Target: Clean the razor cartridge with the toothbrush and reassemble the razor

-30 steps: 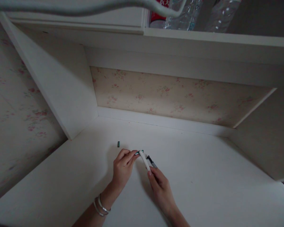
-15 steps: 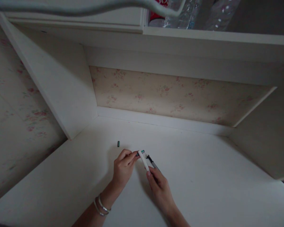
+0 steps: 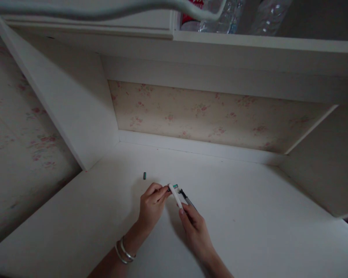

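My left hand (image 3: 152,202), with two bangles at its wrist, pinches a small dark razor cartridge (image 3: 175,186) with a green strip. In my right hand (image 3: 193,227) is a slim white stick (image 3: 174,196), its far end lying across the cartridge near my left fingertips. A black and grey razor handle (image 3: 188,199) juts out past my right fingers; whether they grip it too I cannot tell. Another razor cartridge (image 3: 144,175), dark with green, rests on the white desk (image 3: 249,200) beyond my left hand.
Overhead runs a white shelf (image 3: 249,44) with clear plastic bottles (image 3: 271,17) on it. A pale curved bar (image 3: 104,11) crosses the top of the view. White side panels (image 3: 69,100) flank the desk, and floral wallpaper (image 3: 203,112) shows behind.
Both hands keep almost the same pose, the white stick still against the cartridge. The view has shifted very slightly.
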{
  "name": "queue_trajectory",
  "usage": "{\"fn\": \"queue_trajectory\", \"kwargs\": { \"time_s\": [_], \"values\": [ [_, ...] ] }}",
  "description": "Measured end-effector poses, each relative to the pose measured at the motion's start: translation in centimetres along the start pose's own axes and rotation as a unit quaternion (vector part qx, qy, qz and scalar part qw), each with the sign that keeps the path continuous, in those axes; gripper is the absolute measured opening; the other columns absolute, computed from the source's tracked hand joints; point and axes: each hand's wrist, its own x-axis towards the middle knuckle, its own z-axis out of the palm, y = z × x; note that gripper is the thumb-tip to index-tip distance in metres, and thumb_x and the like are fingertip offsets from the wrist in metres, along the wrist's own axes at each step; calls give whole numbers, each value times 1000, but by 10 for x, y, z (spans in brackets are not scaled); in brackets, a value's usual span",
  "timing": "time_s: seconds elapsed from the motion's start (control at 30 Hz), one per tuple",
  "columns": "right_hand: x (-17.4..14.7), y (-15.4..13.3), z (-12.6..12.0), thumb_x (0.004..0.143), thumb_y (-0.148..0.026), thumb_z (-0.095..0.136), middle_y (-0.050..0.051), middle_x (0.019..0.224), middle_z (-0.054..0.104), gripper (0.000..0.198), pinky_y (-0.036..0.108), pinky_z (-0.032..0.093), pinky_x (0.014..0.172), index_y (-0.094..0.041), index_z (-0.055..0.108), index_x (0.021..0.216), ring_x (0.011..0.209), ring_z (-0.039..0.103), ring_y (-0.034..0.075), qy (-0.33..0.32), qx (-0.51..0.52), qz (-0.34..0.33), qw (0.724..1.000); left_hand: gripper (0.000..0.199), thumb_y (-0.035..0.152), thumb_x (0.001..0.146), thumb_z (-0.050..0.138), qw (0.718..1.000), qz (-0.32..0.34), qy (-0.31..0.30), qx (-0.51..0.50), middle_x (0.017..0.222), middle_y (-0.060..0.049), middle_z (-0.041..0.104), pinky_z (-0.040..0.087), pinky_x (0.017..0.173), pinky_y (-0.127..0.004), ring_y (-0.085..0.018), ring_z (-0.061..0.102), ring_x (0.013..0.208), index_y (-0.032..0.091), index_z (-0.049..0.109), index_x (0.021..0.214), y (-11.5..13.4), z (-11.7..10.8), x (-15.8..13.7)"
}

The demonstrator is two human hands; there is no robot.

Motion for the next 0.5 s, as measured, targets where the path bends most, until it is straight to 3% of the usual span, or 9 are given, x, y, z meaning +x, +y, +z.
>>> {"fn": "queue_trajectory", "kwargs": {
  "time_s": [0.3, 0.5],
  "values": [
    [0, 3, -1, 92, -43, 48, 4, 85, 64, 31, 26, 41, 65, -22, 66, 106, 75, 57, 19, 12, -9, 11, 1000, 15, 19, 80, 66, 998, -31, 41, 25, 75, 0, 55, 48, 58, -21, -10, 56, 65, 20, 71, 93, -2, -6, 5],
    [1, 0, -2, 92, -43, 48, 4, 85, 63, 32, 25, 41, 64, -21, 66, 105, 73, 55, 18, 17, 10, 20, 1000, 13, 21, 80, 65, 999, -29, 3, 19, 75, 0, 56, 48, 58, -21, -10, 56, 65, 21, 71, 92, 0, -4, 2]
  ]
}}
